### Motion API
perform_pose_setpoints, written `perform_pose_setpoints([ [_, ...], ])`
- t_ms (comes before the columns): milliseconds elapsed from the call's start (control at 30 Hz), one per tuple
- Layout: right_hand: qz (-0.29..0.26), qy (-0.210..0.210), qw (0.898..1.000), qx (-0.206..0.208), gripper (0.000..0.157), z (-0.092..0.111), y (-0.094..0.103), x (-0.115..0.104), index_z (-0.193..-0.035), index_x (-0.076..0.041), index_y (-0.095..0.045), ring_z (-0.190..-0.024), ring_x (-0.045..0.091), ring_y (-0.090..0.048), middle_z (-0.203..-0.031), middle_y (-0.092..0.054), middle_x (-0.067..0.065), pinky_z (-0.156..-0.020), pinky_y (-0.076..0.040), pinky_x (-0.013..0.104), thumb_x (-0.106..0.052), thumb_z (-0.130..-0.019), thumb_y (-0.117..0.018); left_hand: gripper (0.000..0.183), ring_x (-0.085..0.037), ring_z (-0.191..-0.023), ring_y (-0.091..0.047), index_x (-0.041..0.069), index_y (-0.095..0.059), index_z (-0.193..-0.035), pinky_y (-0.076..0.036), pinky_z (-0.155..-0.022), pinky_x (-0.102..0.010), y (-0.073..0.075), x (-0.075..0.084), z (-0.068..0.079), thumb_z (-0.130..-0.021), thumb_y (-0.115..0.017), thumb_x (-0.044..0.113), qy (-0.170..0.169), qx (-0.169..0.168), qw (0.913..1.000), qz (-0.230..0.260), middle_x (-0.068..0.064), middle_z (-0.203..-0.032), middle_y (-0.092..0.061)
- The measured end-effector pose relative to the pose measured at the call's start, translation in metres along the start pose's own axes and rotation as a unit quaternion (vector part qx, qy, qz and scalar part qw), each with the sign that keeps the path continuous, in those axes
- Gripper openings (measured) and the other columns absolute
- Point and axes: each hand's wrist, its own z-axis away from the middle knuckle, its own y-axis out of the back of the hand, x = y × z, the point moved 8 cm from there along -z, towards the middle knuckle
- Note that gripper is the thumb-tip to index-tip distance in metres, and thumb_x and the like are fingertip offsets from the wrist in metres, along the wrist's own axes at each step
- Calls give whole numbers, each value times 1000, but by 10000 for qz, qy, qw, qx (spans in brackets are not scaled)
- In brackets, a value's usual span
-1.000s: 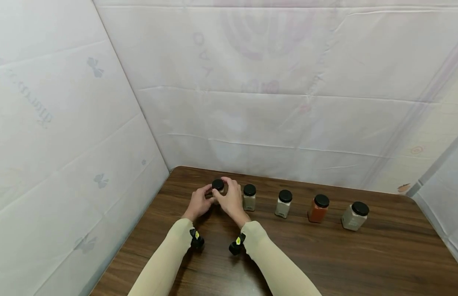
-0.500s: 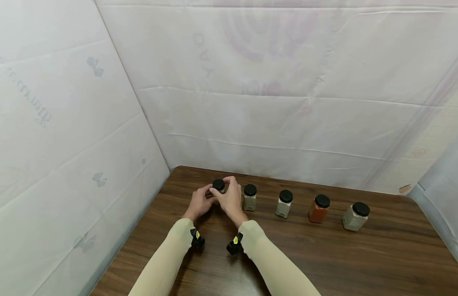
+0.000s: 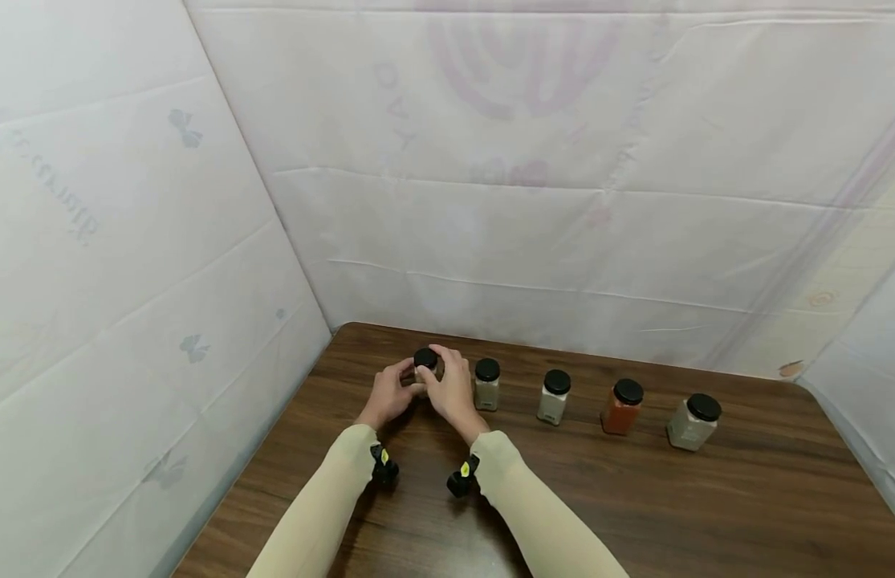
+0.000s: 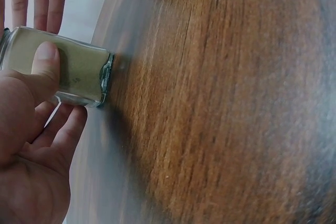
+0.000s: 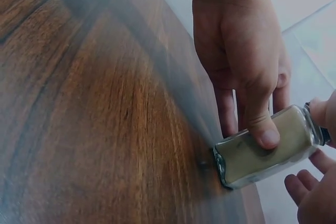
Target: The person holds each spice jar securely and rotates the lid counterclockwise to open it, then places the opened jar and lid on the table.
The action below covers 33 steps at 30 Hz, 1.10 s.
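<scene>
A square glass spice jar (image 4: 79,69) of greenish-tan powder stands near the table's far left, under a black lid (image 3: 425,358). My left hand (image 3: 389,398) grips the jar's body; its thumb (image 5: 266,132) presses one face and the fingers wrap behind. At the top of the jar, my right hand (image 3: 454,395) holds the lid, thumb on the near side and fingers on the far side. Only part of the right hand shows at the right edge of the right wrist view. In the head view the hands hide most of the jar's body.
To the right, a row of black-lidded jars runs along the brown wooden table (image 3: 635,498): a greenish jar (image 3: 486,393), a pale jar (image 3: 552,408), an orange-red jar (image 3: 620,413) and a grey-beige jar (image 3: 689,431). White sheeting (image 3: 490,241) rises behind and at the sides.
My right hand's thumb swung left across the front of the lid, then came back right, the wrist shifting with it. My left hand and the jar stayed in place.
</scene>
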Motion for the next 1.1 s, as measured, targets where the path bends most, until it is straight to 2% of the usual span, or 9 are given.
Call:
perform_pose_setpoints([
  [167,-150,65,9997,-171,53,1,-2,2,-152,-16,-49,-136,34,-44,-146,-52,11,-103,-46,53,-26,-103,-66,59,-38,-128,-59,-3,-54,-146,-49,-104,-53,0,-1,1,-94,-77,14,-12,-2,10000,-53,-23,-137,-63],
  [333,-307,109,9995,-44,70,2,-1,5,-156,-17,-41,-132,33,-46,-141,-54,11,-103,-45,53,-33,-97,-75,52,-35,-123,-64,1,-59,-143,-50,-103,-52,0,-1,0,-94,-75,8,-151,6,9998,-89,-18,-132,-67],
  [400,-362,93,9993,41,71,2,0,4,-154,-16,-42,-130,33,-47,-139,-55,10,-101,-46,53,-35,-95,-77,52,-35,-122,-64,2,-59,-143,-51,-102,-52,-1,-2,0,-94,-75,7,-145,5,9999,-76,-18,-132,-68],
  [667,-475,18,9984,305,58,-1,3,-2,-138,-10,-51,-124,32,-51,-133,-58,12,-98,-47,52,-31,-92,-80,50,-34,-123,-64,4,-60,-142,-51,-102,-52,-1,0,0,-94,-75,9,-93,-22,9999,61,-16,-131,-68],
  [867,-266,-176,9987,392,48,-3,6,-1,-127,-8,-56,-114,31,-59,-126,-60,12,-91,-52,47,-30,-91,-81,51,-33,-127,-62,5,-60,-143,-48,-105,-53,-2,-1,-1,-94,-76,9,-129,-37,9998,152,-15,-132,-68],
  [1100,-52,-139,9995,264,43,-3,7,-3,-128,-10,-61,-118,30,-55,-129,-61,10,-93,-50,48,-28,-94,-79,53,-34,-130,-59,4,-60,-143,-47,-106,-53,-1,-1,1,-94,-77,12,-79,-47,9999,139,-16,-136,-65],
])
